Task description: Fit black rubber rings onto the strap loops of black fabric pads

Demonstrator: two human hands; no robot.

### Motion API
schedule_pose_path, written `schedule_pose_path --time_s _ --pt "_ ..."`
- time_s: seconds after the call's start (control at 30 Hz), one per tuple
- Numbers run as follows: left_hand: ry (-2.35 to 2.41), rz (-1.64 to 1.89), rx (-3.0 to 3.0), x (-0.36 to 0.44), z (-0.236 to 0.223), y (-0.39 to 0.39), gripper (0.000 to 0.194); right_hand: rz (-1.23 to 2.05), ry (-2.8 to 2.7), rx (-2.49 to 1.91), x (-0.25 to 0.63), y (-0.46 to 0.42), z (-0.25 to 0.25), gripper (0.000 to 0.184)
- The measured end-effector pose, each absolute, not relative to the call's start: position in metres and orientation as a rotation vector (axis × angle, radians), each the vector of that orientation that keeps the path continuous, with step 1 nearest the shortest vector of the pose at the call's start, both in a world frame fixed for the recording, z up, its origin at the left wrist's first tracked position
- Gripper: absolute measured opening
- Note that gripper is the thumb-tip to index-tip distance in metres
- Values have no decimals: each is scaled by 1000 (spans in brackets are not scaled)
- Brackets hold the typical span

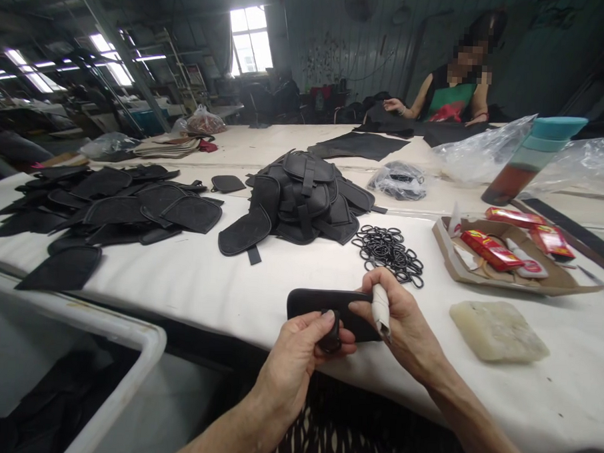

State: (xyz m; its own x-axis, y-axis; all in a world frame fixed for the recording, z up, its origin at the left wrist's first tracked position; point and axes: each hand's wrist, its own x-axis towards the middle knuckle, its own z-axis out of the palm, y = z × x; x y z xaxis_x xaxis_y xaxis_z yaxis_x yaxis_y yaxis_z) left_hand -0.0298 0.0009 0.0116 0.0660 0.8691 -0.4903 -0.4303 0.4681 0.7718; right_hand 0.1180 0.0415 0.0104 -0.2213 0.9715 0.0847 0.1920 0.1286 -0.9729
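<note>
My left hand (pixel 297 346) is closed, pinching a small dark strap loop (pixel 331 331) between thumb and fingers. Behind it is a flat black leather-like piece (pixel 303 300) with rounded corners. My right hand (pixel 396 311) grips that piece at its right end. A white wrapped cylinder (pixel 380 307) shows at the right fingers; I cannot tell whether it is a tool handle or a taped finger. Just beyond the right hand lies a heap of black metal rings (pixel 391 254). Farther back sits a pile of black stitched pieces with straps (pixel 303 193).
More black pieces (pixel 127 205) spread across the left. On the right are a cardboard tray (pixel 510 282) with red boxes, a yellowish block (pixel 497 332) and a tilted bottle (pixel 530 160). A white bin (pixel 151 343) stands front left. Another person (pixel 452 93) works across the table.
</note>
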Motion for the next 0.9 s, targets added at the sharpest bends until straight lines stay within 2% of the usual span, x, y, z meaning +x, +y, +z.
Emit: schedule_pose_path --time_s 0.9 --pt "1151 1011 600 -32 6 4 27 1213 -1573 -1157 119 44 11 15"
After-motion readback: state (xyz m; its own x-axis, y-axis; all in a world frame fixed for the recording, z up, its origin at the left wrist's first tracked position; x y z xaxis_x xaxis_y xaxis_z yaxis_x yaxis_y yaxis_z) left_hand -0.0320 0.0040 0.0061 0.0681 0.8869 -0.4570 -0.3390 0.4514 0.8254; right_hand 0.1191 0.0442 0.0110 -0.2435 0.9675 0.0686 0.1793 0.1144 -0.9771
